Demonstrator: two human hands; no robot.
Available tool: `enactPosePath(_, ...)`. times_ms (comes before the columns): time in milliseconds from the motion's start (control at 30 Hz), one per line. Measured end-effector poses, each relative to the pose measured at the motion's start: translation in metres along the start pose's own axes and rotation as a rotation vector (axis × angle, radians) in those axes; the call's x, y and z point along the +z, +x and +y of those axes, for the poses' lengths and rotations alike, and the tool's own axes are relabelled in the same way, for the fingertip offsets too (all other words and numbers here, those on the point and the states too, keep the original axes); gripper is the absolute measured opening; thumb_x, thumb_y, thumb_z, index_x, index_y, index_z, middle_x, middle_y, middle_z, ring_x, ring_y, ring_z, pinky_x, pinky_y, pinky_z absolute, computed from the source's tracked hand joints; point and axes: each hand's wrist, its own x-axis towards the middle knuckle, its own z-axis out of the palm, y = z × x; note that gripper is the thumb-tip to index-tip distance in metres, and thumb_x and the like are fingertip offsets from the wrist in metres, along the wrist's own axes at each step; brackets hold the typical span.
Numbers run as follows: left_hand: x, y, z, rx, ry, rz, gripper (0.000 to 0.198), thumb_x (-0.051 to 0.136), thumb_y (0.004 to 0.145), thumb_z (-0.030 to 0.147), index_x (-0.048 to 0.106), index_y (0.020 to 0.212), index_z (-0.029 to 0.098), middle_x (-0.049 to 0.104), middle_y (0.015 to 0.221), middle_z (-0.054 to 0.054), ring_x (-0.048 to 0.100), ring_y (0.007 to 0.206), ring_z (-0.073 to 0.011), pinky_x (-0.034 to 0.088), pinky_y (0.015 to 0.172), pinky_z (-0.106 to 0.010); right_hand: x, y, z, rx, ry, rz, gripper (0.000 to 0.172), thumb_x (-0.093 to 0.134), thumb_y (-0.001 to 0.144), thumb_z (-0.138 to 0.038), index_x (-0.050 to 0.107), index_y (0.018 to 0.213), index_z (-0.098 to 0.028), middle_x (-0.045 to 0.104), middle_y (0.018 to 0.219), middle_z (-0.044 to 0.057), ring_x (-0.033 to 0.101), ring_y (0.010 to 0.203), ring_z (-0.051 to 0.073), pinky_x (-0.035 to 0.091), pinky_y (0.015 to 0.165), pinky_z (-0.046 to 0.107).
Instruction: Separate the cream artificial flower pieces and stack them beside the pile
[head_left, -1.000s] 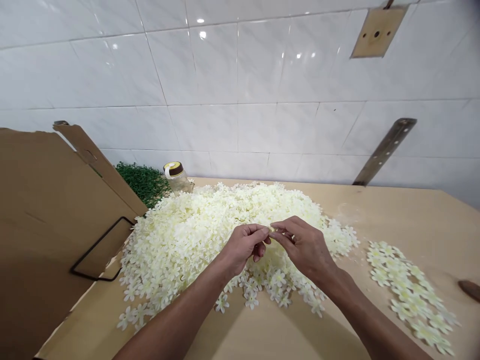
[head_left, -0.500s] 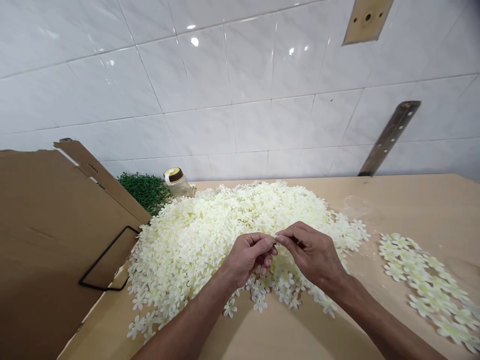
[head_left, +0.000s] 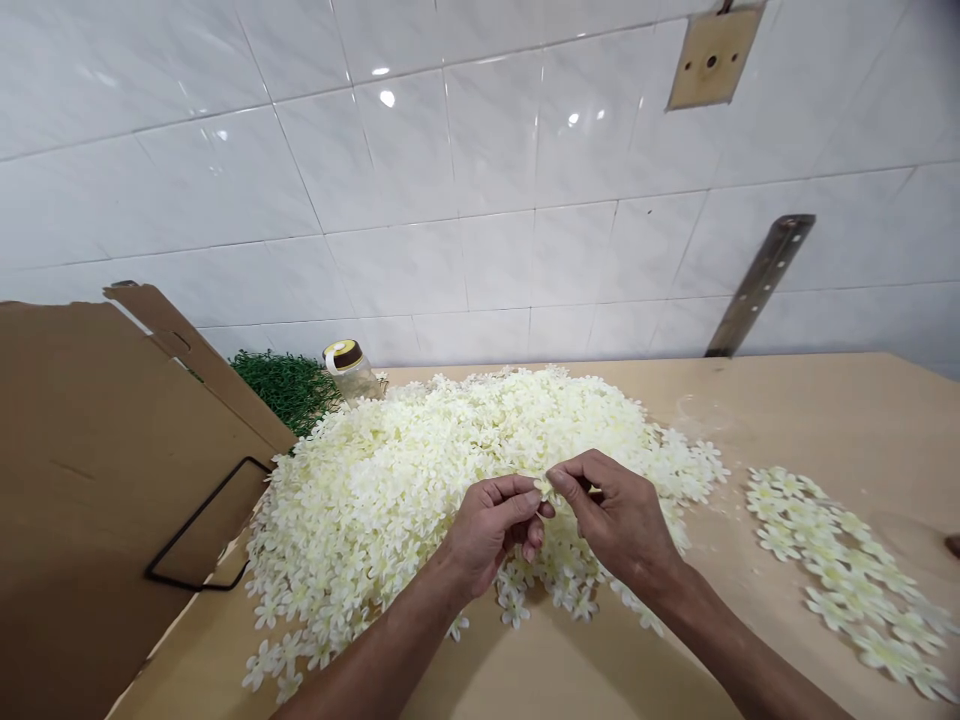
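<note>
A small cream artificial flower [head_left: 545, 488] is pinched between both of my hands, in front of a large heap of loose cream flowers [head_left: 420, 470]. My left hand [head_left: 499, 525] grips its left side between thumb and forefinger, the other fingers curled beneath. From the right, thumb and forefinger of my right hand [head_left: 611, 505] close on the same flower. Parts of it are hidden behind the fingertips. To the right, a separate band of flowers [head_left: 844, 565] lies spread flat on the wooden table [head_left: 780, 410].
A cardboard box [head_left: 112, 480] with a black wire frame [head_left: 199, 520] stands at the left. Behind it are green artificial foliage [head_left: 285, 385] and a clear bottle with a brown and yellow lid [head_left: 345, 355]. A metal bracket [head_left: 761, 285] and a socket plate [head_left: 712, 60] are on the tiled wall.
More of the pinched flower shows between my fingertips, which are slightly farther apart. The view has shifted a little. A dark object has come in at the right edge.
</note>
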Motion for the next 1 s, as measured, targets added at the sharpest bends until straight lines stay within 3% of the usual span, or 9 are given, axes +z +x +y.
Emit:
enactPosePath(300,-0.002,0.004,-0.013,-0.001,0.030,0.095,0.014,0.069,0.071,0.024,0.068,0.076,0.010,0.067,0.078,-0.008,0.054,0.050,-0.0095,0.040,0.042,-0.021,0.003,-0.009,0.011,-0.038,0.020,-0.069,0.017,0.057,0.095,-0.029,0.073,0.090,-0.023,0.069,0.083,0.005,0.064,0.074,0.017,0.053,0.065,0.028)
enactPosePath(500,0.000,0.000,-0.010,0.036,0.095,0.046,0.024,0.073,0.075,0.033,0.070,0.082,0.011,0.066,0.081,-0.008,0.056,0.053,-0.0106,0.043,0.044,-0.022,0.000,-0.008,0.010,-0.115,-0.031,-0.035,0.017,0.056,0.095,-0.027,0.072,0.090,-0.022,0.069,0.082,0.005,0.064,0.071,0.016,0.052,0.064,0.027)
enactPosePath(700,-0.001,0.001,-0.016,0.059,0.131,0.031,0.025,0.075,0.074,0.033,0.070,0.082,0.010,0.066,0.081,-0.008,0.053,0.052,-0.0090,0.043,0.044,-0.022,-0.001,-0.007,0.010,-0.080,-0.082,-0.022,0.018,0.057,0.094,-0.030,0.070,0.085,-0.021,0.070,0.080,0.004,0.064,0.071,0.016,0.050,0.065,0.027)
enactPosePath(900,-0.006,0.004,-0.017,0.024,0.077,0.035,0.021,0.075,0.073,0.031,0.065,0.077,0.012,0.067,0.081,-0.008,0.055,0.052,-0.0087,0.042,0.044,-0.020,-0.020,0.003,0.011,-0.052,-0.199,0.127,0.020,0.057,0.094,-0.035,0.071,0.088,-0.021,0.071,0.086,0.004,0.064,0.066,0.015,0.051,0.062,0.026)
enactPosePath(1000,-0.008,0.004,-0.014,0.024,0.086,0.022,0.022,0.075,0.073,0.031,0.065,0.076,0.011,0.067,0.082,-0.008,0.054,0.052,-0.0083,0.042,0.044,-0.020,-0.028,0.007,0.014,-0.091,-0.283,0.109,0.022,0.058,0.093,-0.036,0.073,0.101,-0.022,0.070,0.097,0.006,0.061,0.060,0.012,0.051,0.056,0.026)
